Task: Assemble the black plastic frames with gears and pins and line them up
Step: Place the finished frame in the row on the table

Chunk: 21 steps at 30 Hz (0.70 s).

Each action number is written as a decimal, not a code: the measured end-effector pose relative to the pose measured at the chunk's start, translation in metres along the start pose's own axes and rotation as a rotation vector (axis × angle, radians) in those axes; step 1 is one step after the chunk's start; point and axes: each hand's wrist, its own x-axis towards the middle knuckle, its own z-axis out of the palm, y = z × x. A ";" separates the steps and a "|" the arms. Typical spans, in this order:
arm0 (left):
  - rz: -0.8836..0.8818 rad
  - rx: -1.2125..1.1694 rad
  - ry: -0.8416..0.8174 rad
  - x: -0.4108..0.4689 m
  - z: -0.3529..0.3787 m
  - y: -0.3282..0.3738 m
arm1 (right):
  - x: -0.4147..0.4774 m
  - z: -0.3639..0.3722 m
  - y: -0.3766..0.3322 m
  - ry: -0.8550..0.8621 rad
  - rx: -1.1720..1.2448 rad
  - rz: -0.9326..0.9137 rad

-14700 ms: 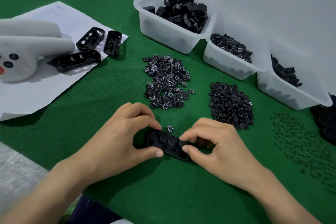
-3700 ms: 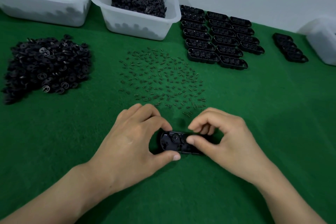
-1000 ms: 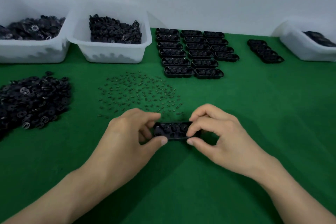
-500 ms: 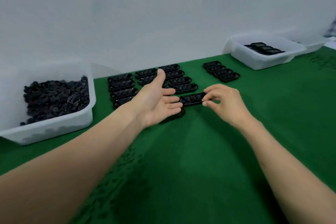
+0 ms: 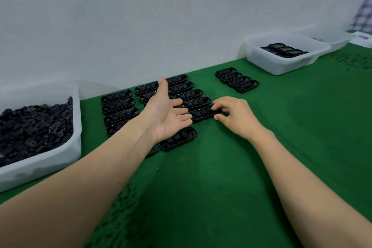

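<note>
"Hands first: how do yours lie?"

"Left hand (image 5: 167, 115) is spread, palm up, fingers straight, held over the rows. Right hand (image 5: 233, 116) pinches one end of a black frame (image 5: 201, 115) between thumb and fingertips. That frame lies on the fuzzy green felt (image 5: 221, 177) between my hands; whether my left fingertips touch its other end, I cannot tell."

"And around them, from the left?"

"Well left of my left hand stands a translucent white tub (image 5: 60, 159), heaped with small black gears (image 5: 34, 125), round and dull. Between it and that hand run rows of frames (image 5: 118, 104), glossy oblongs with rounded ends, side by side. Under my left wrist a loose frame (image 5: 179, 139) lies slanted. Beyond my right hand four frames (image 5: 237, 80) sit packed together. Further right, a second tub (image 5: 281, 64) of the same milky plastic holds a few flat frames (image 5: 283, 50)."
</note>
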 end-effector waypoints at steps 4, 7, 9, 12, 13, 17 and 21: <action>0.033 -0.004 -0.010 -0.015 -0.015 0.001 | -0.007 -0.009 -0.017 0.087 -0.116 -0.082; 0.081 -0.002 0.035 -0.040 -0.030 0.001 | -0.019 -0.011 -0.057 0.125 -0.051 -0.193; 0.104 0.015 0.077 -0.062 -0.044 -0.003 | -0.035 -0.006 -0.098 0.066 0.036 -0.267; 0.146 0.117 0.134 -0.117 -0.079 -0.019 | -0.070 0.010 -0.157 -0.092 0.135 -0.415; 0.170 0.161 0.148 -0.142 -0.096 -0.029 | -0.084 0.016 -0.174 -0.158 0.160 -0.463; 0.271 0.239 0.297 -0.254 -0.165 -0.071 | -0.130 0.034 -0.228 -0.482 0.190 -0.625; 0.298 0.160 0.641 -0.344 -0.230 -0.112 | -0.155 0.057 -0.277 -0.673 0.178 -0.764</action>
